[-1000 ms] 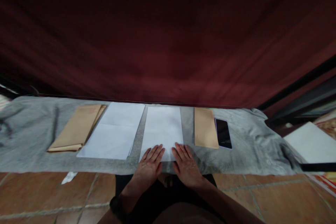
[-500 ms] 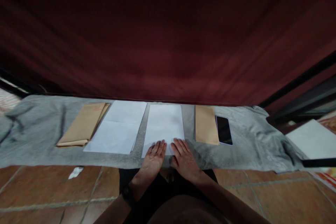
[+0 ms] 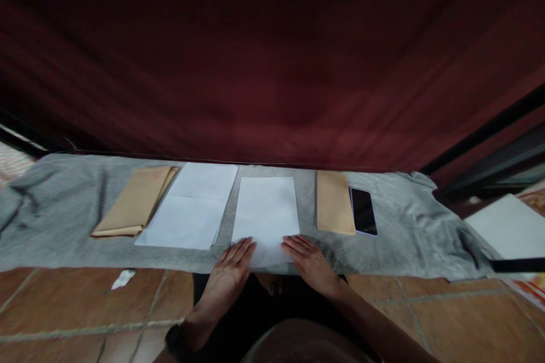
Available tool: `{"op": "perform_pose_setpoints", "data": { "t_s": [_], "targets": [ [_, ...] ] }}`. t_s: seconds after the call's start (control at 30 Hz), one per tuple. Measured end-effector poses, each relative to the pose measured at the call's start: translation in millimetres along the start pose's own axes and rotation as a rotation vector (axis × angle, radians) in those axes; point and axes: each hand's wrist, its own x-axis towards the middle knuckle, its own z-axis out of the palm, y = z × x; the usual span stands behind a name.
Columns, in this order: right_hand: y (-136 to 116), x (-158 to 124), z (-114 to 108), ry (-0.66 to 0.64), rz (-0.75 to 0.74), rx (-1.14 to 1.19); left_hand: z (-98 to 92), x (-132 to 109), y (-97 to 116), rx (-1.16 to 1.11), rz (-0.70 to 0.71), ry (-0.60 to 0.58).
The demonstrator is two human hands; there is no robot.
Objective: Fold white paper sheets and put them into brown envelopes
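Observation:
A white sheet of paper [image 3: 266, 210] lies in front of me on the grey cloth, its near end close to the cloth's front edge. My left hand [image 3: 232, 266] rests on the sheet's near left corner, fingers stretched out and flat. On the near right corner lies my right hand [image 3: 310, 261], its fingers also extended over the paper. The thumbs are hard to make out. Left of this sheet is a stack of white paper [image 3: 187, 210] with a crease across it. To the right is a brown envelope [image 3: 334, 204].
Folded brown envelopes [image 3: 131, 201] sit at the left. A phone [image 3: 363, 211] lies against the right-hand envelope. The grey cloth [image 3: 409, 227] covers a narrow surface before a dark red curtain [image 3: 272, 91]. A white scrap [image 3: 123, 279] is on the tiled floor.
The sheet has slid a little toward me. Both hands have moved apart, from the middle of its near end out to the two corners.

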Motion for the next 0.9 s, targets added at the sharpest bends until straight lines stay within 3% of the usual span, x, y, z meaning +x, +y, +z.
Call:
{"op": "perform_pose_setpoints", "data": {
  "t_s": [0.1, 0.23, 0.47, 0.67, 0.9],
  "targets": [
    [2, -7, -6, -0.012, -0.018, 0.082, -11.1, -10, -20, -0.132, -0.069, -0.018],
    [8, -16, -8, -0.068, -0.03, 0.135, -15.7, -14, -38, -0.318, -0.012, -0.034],
    [13, -16, -10, -0.114, -0.008, 0.085, -21.0, -9, -36, -0.299, -0.018, -0.068],
    [15, -13, -22, -0.069, 0.005, 0.184, -25.6, -9, -40, -0.376, -0.037, 0.01],
    [20, -12, -12, -0.07, 0.003, 0.119, -18.3, 3, -46, -0.333, -0.036, -0.068]
  ]
}}
